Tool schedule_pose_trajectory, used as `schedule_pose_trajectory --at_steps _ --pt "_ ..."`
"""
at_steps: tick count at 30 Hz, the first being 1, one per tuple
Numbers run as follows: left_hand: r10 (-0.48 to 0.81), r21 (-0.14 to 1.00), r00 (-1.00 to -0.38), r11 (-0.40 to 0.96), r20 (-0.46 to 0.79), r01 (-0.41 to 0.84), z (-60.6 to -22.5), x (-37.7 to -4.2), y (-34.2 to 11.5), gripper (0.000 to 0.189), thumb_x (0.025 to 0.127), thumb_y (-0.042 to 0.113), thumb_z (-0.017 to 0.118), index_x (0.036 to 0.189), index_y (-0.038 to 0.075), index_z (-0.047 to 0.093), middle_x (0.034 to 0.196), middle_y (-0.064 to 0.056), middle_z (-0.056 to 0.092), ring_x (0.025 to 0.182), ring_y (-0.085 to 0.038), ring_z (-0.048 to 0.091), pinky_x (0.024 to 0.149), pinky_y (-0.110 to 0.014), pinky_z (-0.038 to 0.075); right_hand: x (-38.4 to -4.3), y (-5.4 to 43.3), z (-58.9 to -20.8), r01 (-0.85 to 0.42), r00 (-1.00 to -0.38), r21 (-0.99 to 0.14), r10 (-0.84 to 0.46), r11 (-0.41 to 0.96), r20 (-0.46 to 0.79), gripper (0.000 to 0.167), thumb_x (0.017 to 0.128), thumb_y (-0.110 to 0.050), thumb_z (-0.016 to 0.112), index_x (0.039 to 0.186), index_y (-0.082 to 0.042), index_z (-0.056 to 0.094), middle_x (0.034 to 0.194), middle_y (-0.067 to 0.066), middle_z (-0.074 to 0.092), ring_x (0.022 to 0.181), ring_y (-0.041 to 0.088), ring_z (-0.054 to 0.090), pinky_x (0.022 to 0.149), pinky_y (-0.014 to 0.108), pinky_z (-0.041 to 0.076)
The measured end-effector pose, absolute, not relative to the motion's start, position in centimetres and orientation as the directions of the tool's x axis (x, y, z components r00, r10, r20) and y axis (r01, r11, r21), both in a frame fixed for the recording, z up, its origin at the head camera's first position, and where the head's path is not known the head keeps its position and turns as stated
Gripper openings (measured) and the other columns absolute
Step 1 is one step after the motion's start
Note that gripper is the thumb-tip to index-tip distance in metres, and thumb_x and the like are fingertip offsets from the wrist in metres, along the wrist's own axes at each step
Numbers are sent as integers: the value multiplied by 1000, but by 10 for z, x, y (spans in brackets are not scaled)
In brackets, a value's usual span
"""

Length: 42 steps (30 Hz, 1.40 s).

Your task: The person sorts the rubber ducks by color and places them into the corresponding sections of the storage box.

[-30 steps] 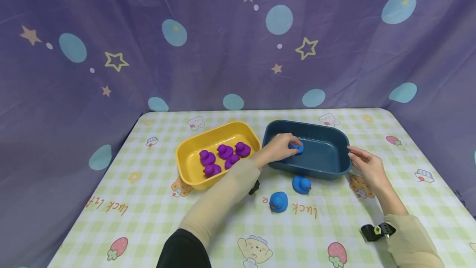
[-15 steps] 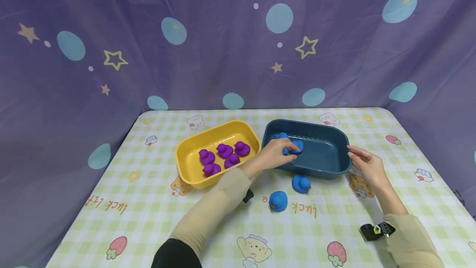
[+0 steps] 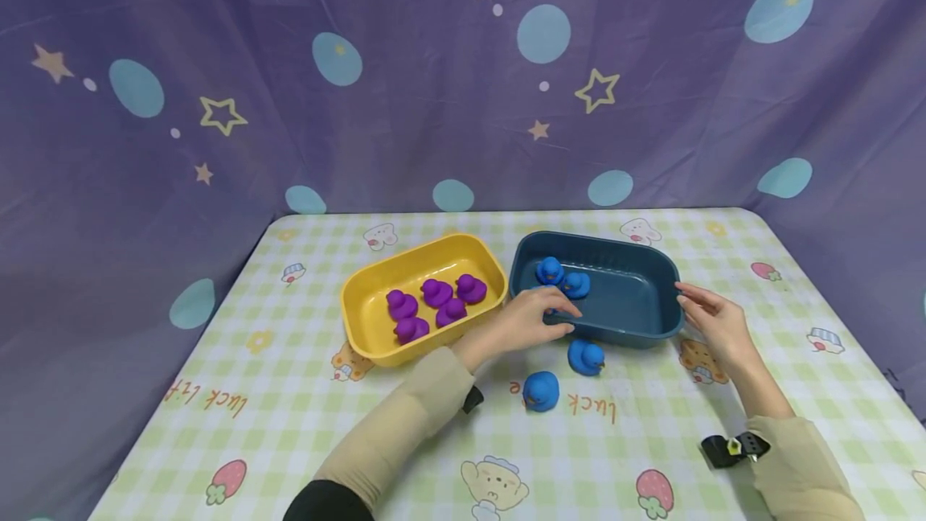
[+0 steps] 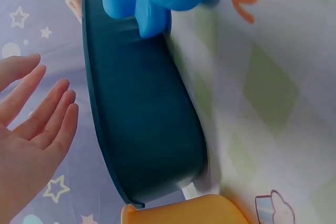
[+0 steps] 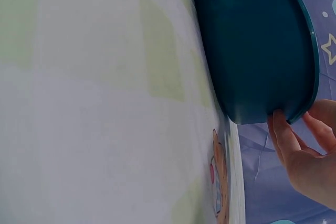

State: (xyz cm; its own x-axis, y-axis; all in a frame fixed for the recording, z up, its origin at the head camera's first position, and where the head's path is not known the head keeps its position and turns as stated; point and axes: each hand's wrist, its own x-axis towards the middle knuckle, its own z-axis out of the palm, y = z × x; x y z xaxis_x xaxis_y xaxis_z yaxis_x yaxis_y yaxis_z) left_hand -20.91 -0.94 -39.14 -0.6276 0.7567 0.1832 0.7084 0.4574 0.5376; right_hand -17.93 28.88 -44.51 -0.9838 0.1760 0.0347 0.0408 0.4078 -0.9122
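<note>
My left hand [image 3: 526,320] hovers over the near left rim of a dark teal plastic tub [image 3: 625,296], its fingers loosely extended and holding nothing. In the left wrist view that hand [image 4: 37,129] is seen apart from the tub wall. Inside the tub sit blue rubber ducks [image 3: 576,285], one partly hidden by the hand. My right hand [image 3: 716,326] holds the tub's right end at the rim with thumb and fingertips, also seen in the right wrist view. On the tablecloth in front lie two more blue ducks, one near the tub [image 3: 586,357] and another closer [image 3: 541,391].
A yellow tub [image 3: 372,336] with several purple rubber ducks [image 3: 437,293] stands left of the teal one, close to it. A checked cloth [image 3: 304,424] covers the table. Behind hangs a purple patterned curtain [image 3: 405,135].
My left hand has let go of a blue duck inside the teal tub and drawn back toward the near rim, uncovering ducks there. The right hand has stayed at the tub's right end.
</note>
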Motion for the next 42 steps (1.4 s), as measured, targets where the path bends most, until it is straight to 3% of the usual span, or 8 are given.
schedule_pose_trajectory --at_steps 7,8,15,21,27,34,42 --pt "802 529 -576 425 154 734 -390 -198 -14 22 82 18 62 103 9 65 99 0 60 90 -11 52 75 -13 40 -179 288 -444 47 -985 -912 171 407 25 56 89 -37 48 129 1 43 124 9 47 97 -9 45 74 7 43" --pt "808 529 -573 428 139 733 -389 -196 -15 22 83 19 62 103 10 65 98 0 59 89 -10 52 74 -12 40 -180 289 -445 49 -985 -915 173 401 23 55 88 -38 48 129 -1 44 123 6 48 97 -10 45 73 6 43" --pt "845 555 -532 419 51 719 -392 -189 -22 23 83 19 60 104 10 65 100 -3 61 93 -14 54 80 -13 41 -179 289 -444 50 -986 -903 163 426 23 56 89 -40 46 130 -1 42 129 18 43 101 -5 47 74 7 44" --pt "868 566 -495 427 -40 705 -396 -184 -30 26 82 19 63 105 9 64 101 -3 61 91 -11 56 77 -13 43 -180 289 -444 49 -986 -902 166 428 25 55 89 -39 46 129 -1 43 128 18 44 96 -10 45 73 7 44" --pt "863 575 -493 460 -111 676 -399 -180 -37 28 80 20 65 106 9 63 100 -2 59 90 -11 56 75 -13 44 -178 289 -444 49 -987 -903 161 427 23 56 89 -39 46 130 -1 43 129 19 43 98 -9 45 74 7 43" --pt "861 584 -495 462 -116 668 -404 -177 -43 29 79 19 67 105 9 63 101 -1 60 90 -11 57 73 -13 45 -178 289 -445 44 -987 -913 157 406 22 55 89 -37 47 129 0 43 125 9 47 96 -10 45 74 7 44" --pt "865 589 -489 455 -114 667 -407 -176 -45 29 77 18 69 104 8 64 98 -1 61 85 -7 56 75 -12 44 -179 290 -445 45 -987 -906 159 420 25 55 89 -38 47 130 -1 42 126 13 46 98 -8 46 74 7 44"
